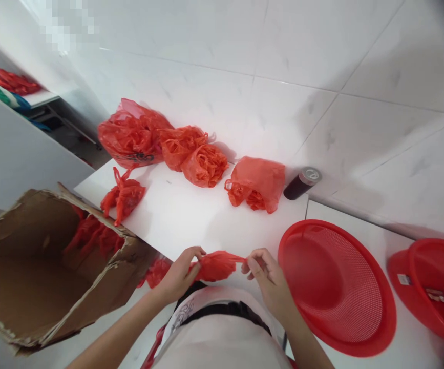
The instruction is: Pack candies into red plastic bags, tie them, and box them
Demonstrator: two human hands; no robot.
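Both my hands hold one crumpled red plastic bag [217, 265] just above the near edge of a white table [191, 215]. My left hand [181, 274] is closed round the bag's left end. My right hand [262, 269] pinches its right end, which is drawn out into a thin twist. More red plastic hangs below the bag, near the table edge at the left.
Several bundles of red bags [196, 154] lie along the far side of the table, with a dark can [302, 183] on its side. An open cardboard box [48, 261] with red bags inside stands at the left. Red mesh baskets [337, 287] sit at the right.
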